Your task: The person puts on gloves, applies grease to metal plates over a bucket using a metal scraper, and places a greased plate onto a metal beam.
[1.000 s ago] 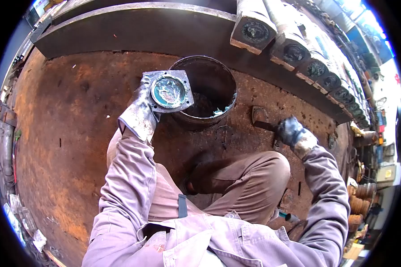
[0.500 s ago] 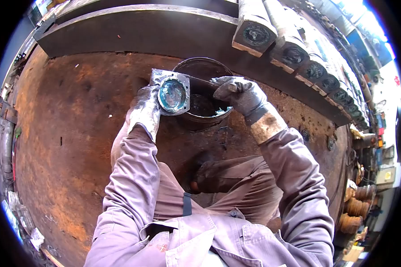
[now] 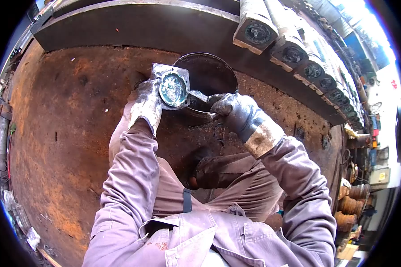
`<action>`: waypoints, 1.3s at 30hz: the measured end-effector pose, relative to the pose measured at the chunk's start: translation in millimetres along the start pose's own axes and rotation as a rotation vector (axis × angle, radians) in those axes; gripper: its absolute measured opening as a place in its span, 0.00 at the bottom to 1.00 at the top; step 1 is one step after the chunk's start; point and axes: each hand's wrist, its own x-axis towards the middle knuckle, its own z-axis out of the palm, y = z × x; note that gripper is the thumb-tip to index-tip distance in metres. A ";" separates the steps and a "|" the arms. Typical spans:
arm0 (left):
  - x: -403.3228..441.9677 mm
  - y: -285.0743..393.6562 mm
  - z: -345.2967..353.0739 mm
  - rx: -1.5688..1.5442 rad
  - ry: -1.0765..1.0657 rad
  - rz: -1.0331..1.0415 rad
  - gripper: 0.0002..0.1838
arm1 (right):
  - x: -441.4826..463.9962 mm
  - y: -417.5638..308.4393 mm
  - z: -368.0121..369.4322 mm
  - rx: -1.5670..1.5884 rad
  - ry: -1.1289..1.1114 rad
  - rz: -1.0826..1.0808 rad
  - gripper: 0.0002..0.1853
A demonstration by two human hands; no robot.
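My gloved left hand (image 3: 148, 100) grips the left side of a square metal housing (image 3: 173, 88), whose round opening is smeared with bluish-green grease. A thin flat blade (image 3: 198, 95) sticks out of my gloved right hand (image 3: 234, 111), its tip close to the housing's right edge; whether they touch is unclear. My right fingers are closed round the blade's other end. Behind both hands stands a round, dark open bucket (image 3: 225, 71), partly hidden by the housing and my right hand.
A long dark steel beam (image 3: 133, 26) crosses behind the bucket. Several square-ended parts with greased round faces (image 3: 257, 33) stand in a row at the upper right. Rusty metal plate (image 3: 75, 133) lies underneath. Brownish coils (image 3: 353, 206) are at the far right.
My right hand has come from the far right, first up over the bucket, then down beside the housing with the blade. My left hand has shifted slightly right with the housing.
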 end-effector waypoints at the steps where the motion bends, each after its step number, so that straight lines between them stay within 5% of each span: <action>1: -0.4 0.0 -0.4 0.000 -0.003 -0.004 0.18 | -2.8 -3.0 -0.9 -0.026 -0.054 0.014 0.08; 8: -12.7 5.3 -4.7 -0.024 0.045 0.013 0.17 | -26.7 -4.3 0.3 0.165 -0.029 -0.073 0.11; 12: -9.0 6.5 -4.4 -0.055 0.039 0.040 0.16 | -13.7 14.1 -14.4 0.749 0.225 -0.248 0.09; 13: -11.0 7.2 -5.0 -0.040 0.053 0.040 0.16 | -7.8 14.5 -15.6 0.817 0.211 -0.049 0.11; 15: -14.3 11.5 -6.5 -0.028 0.067 0.050 0.16 | 4.9 17.3 -23.8 0.420 0.202 -0.056 0.15; 20: -15.9 13.5 -14.0 0.039 0.045 0.114 0.14 | 19.9 28.4 -0.6 0.499 0.197 0.056 0.14; 24: -16.6 12.6 -12.1 0.008 0.067 0.113 0.13 | 15.7 65.8 26.4 0.600 0.299 -0.197 0.14; 26: -16.4 12.5 -10.3 -0.004 0.123 0.165 0.13 | 3.4 49.5 18.8 1.060 0.163 0.310 0.15; 29: -15.9 12.5 -13.2 0.074 -0.003 0.119 0.14 | -9.4 64.8 31.7 1.159 0.234 0.398 0.14; 31: -16.8 11.2 -8.6 0.052 0.121 0.165 0.12 | -11.1 63.7 48.2 1.316 0.348 0.550 0.10; 38: -19.1 13.0 -7.7 0.021 0.102 0.140 0.14 | -40.6 60.7 86.7 1.468 0.322 0.655 0.11; 39: -19.2 13.2 -7.1 0.021 0.096 0.120 0.14 | -40.2 49.8 77.7 1.415 0.285 0.801 0.12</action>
